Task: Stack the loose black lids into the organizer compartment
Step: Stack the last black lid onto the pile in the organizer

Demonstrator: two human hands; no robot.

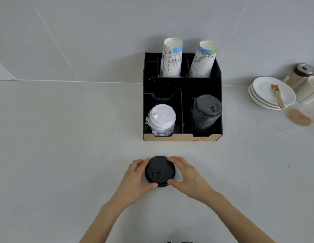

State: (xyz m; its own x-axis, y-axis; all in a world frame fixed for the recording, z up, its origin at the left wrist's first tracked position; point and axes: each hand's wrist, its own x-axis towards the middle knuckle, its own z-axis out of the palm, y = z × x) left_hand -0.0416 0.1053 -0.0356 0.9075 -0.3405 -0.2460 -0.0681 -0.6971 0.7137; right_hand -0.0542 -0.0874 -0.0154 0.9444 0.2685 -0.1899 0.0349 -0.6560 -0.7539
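Head view: left hand (135, 176) and right hand (186, 174) both clasp the loose black lids (159, 171) on the surface (65, 155). Organizer (182, 109) beyond holds a black lid stack (205, 113) front-right.

Bare counter (82, 137) is lying open between the hands and the organizer (182, 137) at twelve o'clock, whose front right compartment is filling with stacked black lids (205, 113), while saucers (273, 95) are crowding two o'clock.

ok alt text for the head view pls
Both hands, left hand and right hand, grip loose black lids on a white counter. Behind stands an organizer holding white lids, stacked black lids and paper cups.
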